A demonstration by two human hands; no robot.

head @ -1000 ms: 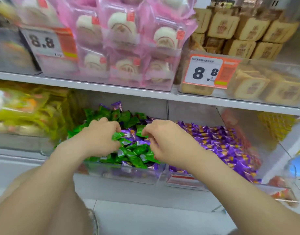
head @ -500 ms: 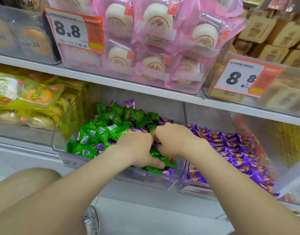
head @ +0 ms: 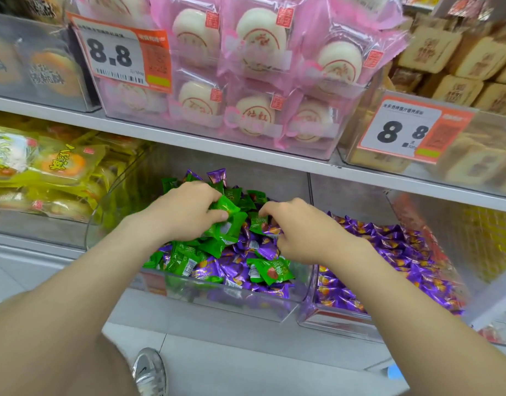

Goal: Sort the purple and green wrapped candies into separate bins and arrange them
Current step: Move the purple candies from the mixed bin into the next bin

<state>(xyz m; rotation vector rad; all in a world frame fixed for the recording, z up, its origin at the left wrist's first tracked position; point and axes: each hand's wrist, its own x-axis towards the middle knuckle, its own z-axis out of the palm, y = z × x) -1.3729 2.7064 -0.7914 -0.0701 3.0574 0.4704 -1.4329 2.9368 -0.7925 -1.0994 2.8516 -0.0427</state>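
A clear plastic bin (head: 274,305) on the lower shelf holds green wrapped candies (head: 270,271) mixed with purple wrapped candies (head: 234,265). To its right, a second clear bin (head: 331,324) is filled with purple candies (head: 403,252) only. My left hand (head: 183,210) is over the back of the mixed bin and grips a bunch of green candies (head: 227,208). My right hand (head: 297,230) is beside it, fingers curled down into the pile, pinching candies near a green one (head: 259,221); which piece it holds is hidden.
The upper shelf edge (head: 246,147) runs just above the bins, carrying pink-wrapped buns (head: 254,72), brown pastries (head: 474,67) and price tags (head: 400,130). Yellow snack packs (head: 46,172) fill the bin to the left. My shoe (head: 149,372) is on the tiled floor below.
My left hand rose from the front of the pile to the back, lifting green candies. My right hand stayed in the middle of the bin. The view moved closer.
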